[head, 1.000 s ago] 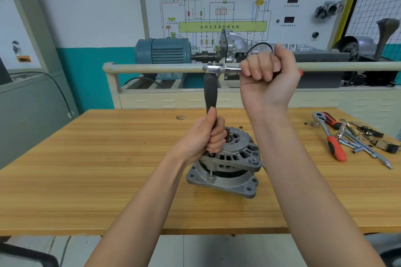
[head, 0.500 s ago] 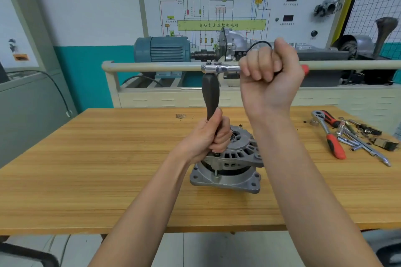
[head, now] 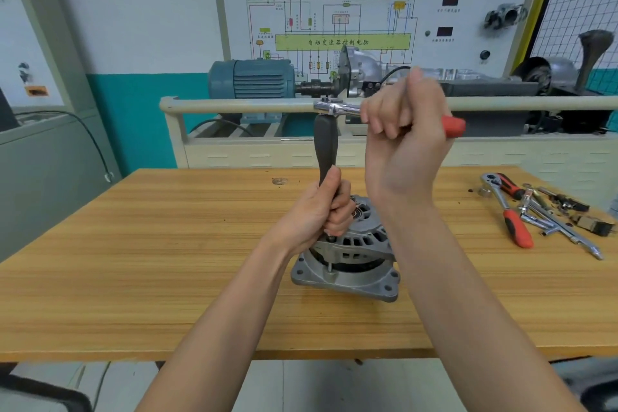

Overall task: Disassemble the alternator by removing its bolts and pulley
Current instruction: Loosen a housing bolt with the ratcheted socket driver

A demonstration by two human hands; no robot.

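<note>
— What is being worked on, and where is it sitting?

— A gray metal alternator (head: 351,261) is being kept on the wooden desk (head: 167,261), near the middle. It is round on top with little slots cut in it, and a flat square plate with bolt holes is seen at the bottom.

— What is being held by the hands?

— A thick dark tool handle (head: 326,150) is being stood straight up on top of the alternator. Its low end is being gripped by the left hand (head: 319,214), with the fingers curled tight around it. A shiny ratchet (head: 337,108) is being kept flat across the top of that handle. Its red grip (head: 453,125) is being held in the right hand (head: 406,140), with the fingers wrapped round it.

— Is anything being hidden?

— Yes. The spot where the tool meets the alternator is being covered by the left hand, so the bolt cannot be seen. The right side of the alternator is being covered by the right arm. Most of the red grip is being hidden inside the fist.

— What else is being seen around?

— Another red-handled ratchet (head: 508,211) and some loose metal tools (head: 561,221) are being left at the right end of the desk, well apart from the alternator. Behind the desk, a blue motor (head: 254,78) and a wiring board (head: 334,27) are being shown.
</note>
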